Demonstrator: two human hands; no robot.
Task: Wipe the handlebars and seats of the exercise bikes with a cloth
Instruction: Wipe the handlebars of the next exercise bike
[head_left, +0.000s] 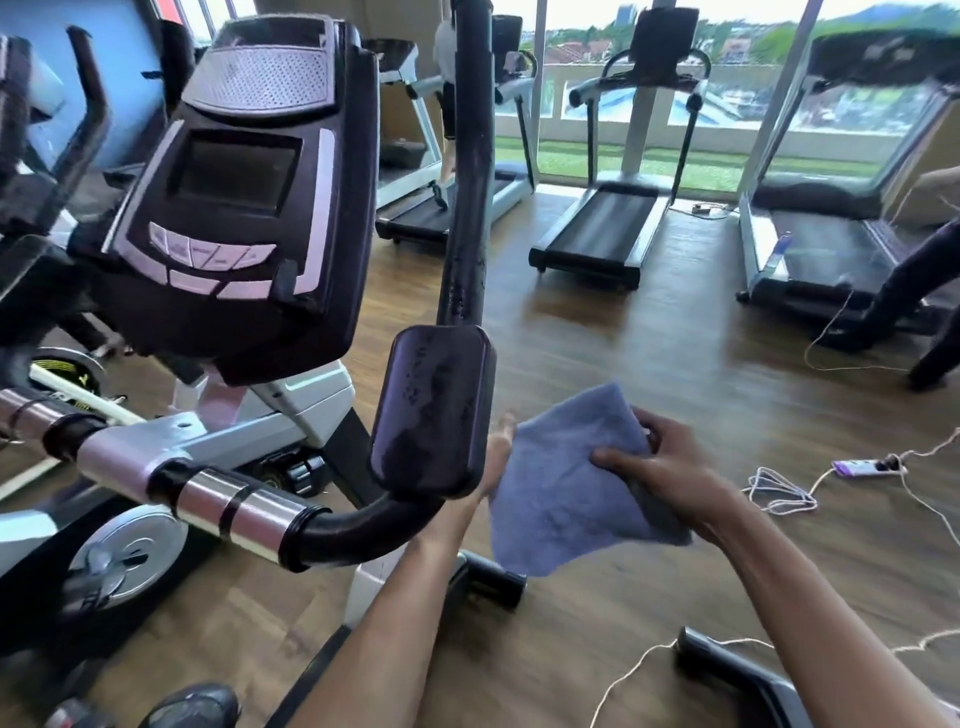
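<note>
A blue-grey cloth (566, 483) hangs spread between my two hands, just right of the exercise bike's black handlebar (363, 525). My right hand (670, 467) pinches the cloth's right edge with thumb and fingers. My left hand (496, 457) holds the cloth's left edge, partly hidden behind the padded black elbow rest (431, 410) and the cloth. The handlebar curves from a chrome grip section (234, 506) up to that pad. A tall black upright bar (467, 171) rises behind the pad. The bike's console (244, 197) fills the upper left. No seat is visible.
Three treadmills (602, 228) stand along the windows at the back, with a person on the left one (447, 78). White cables and a power strip (862, 466) lie on the wooden floor at right. A dark-clad leg (914, 296) stands at the right edge. A shoe (192, 706) is at bottom left.
</note>
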